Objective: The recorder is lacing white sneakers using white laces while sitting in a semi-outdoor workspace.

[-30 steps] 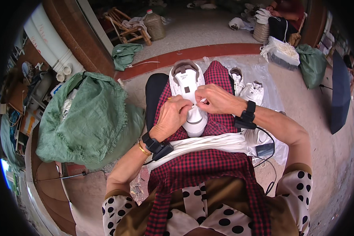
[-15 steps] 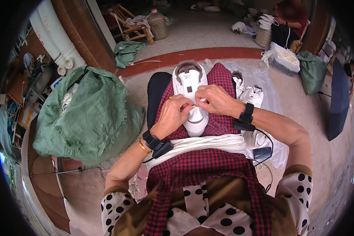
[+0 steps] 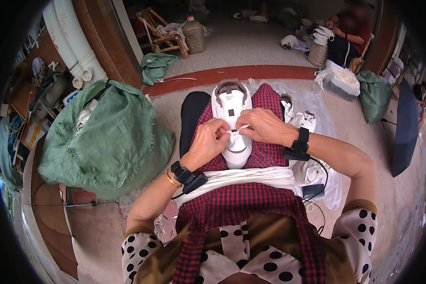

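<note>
A white sneaker [image 3: 236, 154] lies on my lap, its toe toward me and its brown-lined collar pointing away. Across the lower part of its tongue, near the toe, runs a short stretch of white shoelace [image 3: 242, 128]. My left hand [image 3: 207, 138] pinches the lace at the shoe's left side, thumb and forefinger together. On the other side my right hand [image 3: 265, 125] pinches it too, its fingertips close to the left ones. A thick bundle of white laces [image 3: 244, 176] stretches over my red-and-black checked apron [image 3: 241, 199].
Several white shoes [image 3: 309, 171] rest on plastic sheeting at my right. A bulging green sack [image 3: 102, 142] stands at my left. Farther off are a tub of laces [image 3: 338, 85], a green bag [image 3: 375, 97], a dark umbrella [image 3: 404, 130] and a seated person [image 3: 352, 35] handling white laces.
My hands have drawn slightly apart, exposing a short stretch of lace between them. The view has shifted a little, so the shoe and surroundings sit slightly lower.
</note>
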A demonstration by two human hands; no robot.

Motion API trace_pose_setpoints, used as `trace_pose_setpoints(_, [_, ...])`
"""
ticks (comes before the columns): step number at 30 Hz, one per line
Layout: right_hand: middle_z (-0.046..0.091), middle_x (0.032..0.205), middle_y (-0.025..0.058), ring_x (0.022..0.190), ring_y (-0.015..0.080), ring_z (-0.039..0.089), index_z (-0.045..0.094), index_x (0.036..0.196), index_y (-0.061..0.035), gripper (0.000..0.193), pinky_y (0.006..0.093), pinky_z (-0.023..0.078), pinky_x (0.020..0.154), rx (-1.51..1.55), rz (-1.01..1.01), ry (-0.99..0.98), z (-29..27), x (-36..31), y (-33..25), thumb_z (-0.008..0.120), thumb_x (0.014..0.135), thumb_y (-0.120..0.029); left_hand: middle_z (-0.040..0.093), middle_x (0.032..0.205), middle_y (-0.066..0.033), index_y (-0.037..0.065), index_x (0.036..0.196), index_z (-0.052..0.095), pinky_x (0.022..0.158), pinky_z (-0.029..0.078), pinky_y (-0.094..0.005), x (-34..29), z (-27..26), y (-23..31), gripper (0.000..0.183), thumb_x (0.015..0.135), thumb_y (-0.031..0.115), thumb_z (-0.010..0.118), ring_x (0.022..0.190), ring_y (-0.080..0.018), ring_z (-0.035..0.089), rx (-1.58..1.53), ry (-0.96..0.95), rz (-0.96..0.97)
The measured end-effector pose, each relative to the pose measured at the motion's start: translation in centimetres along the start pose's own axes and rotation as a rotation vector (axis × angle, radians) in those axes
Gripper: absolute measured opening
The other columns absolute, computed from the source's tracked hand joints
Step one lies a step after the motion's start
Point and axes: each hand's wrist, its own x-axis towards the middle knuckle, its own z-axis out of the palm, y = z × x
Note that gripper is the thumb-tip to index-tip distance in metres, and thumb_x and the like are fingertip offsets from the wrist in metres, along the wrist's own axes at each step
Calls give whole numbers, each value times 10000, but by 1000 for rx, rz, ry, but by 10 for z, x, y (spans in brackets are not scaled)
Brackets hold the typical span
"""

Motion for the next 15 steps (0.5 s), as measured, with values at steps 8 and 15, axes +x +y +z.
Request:
trace_pose_setpoints(8, [652,857,162,751,370,653,654,878,-1,131,465,514,640,-151,-6,50,16,5,-6,621,781,-83,686,877,-109,-36,917,670,674,579,-273,1,-1,-3,135,793,-18,720,757,-154,684,-18,16,-29])
trace_pose_setpoints(15, [638,843,174,732,378,640,640,870,3,134,479,510,640,-119,43,89,20,0,-7,608,768,-76,677,858,-108,-40,919,672,647,558,-270,1,-1,-1,151,791,6,736,722,-154,675,6,17,-12])
